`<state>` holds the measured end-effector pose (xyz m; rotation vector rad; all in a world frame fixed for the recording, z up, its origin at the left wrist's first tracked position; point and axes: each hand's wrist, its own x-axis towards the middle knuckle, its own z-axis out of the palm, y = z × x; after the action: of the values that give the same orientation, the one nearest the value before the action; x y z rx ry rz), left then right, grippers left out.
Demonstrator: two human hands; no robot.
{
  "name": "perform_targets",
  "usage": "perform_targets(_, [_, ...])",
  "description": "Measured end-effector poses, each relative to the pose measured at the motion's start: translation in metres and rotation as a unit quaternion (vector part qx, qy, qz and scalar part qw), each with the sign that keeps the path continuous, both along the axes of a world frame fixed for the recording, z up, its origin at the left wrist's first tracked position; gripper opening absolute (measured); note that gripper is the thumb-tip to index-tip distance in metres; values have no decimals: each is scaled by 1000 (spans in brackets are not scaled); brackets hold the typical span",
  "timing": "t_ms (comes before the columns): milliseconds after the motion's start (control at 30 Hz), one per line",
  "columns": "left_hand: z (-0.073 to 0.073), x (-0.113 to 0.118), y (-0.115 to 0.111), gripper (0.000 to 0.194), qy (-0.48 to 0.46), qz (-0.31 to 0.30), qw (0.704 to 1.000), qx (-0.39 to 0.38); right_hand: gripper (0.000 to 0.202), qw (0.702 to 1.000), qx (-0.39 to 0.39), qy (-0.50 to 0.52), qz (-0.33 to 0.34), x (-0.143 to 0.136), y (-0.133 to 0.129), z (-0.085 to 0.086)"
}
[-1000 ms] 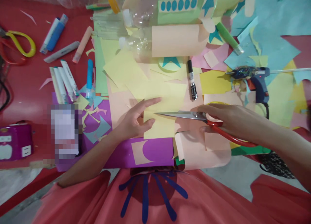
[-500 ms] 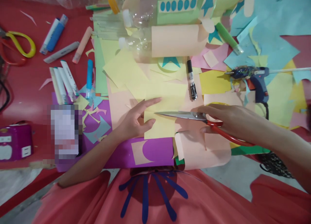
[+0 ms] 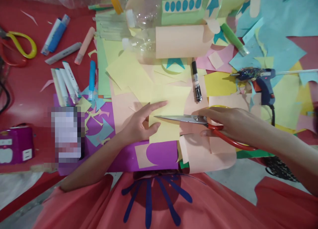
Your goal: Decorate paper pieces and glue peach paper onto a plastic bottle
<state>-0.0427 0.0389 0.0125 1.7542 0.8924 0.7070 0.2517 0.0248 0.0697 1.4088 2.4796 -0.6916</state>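
Head view: left hand [image 3: 139, 124] is lying flat, fingers spread, pinning a pale yellow sheet [image 3: 166, 123] to the pile of coloured paper. Right hand [image 3: 230, 121] is gripping the red handles of the scissors [image 3: 196, 120], fingers closed around them. Blades are pointing toward the left hand, nearly closed, tips lying between that hand's thumb and forefinger. Hands are apart, joined only by sheet and blades.

Progress, as a judgement: blades are lying across most of the sheet's width, so this cut looks nearly through; whether the paper is fully parted under them cannot be told. Plenty of cut shapes and scraps are already lying around, purple offcuts [image 3: 98, 123] just left of the left hand, a peach sheet [image 3: 211, 154] under the right wrist.

Black marker [image 3: 196, 81] is lying just beyond the scissors. Glue gun [image 3: 260, 81] is sitting beyond the right hand. Several markers [image 3: 65, 83] are lying well left of the left hand.
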Motion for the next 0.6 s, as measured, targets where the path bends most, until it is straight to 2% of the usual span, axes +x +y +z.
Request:
perform_targets(333, [-4, -1, -1, 55, 15, 5, 999, -29, 33, 1000, -3, -15, 2, 0, 2, 2])
perform_targets(600, [-3, 0, 0, 55, 28, 3, 1000, -8, 34, 1000, 4, -4, -2, -2, 1, 2])
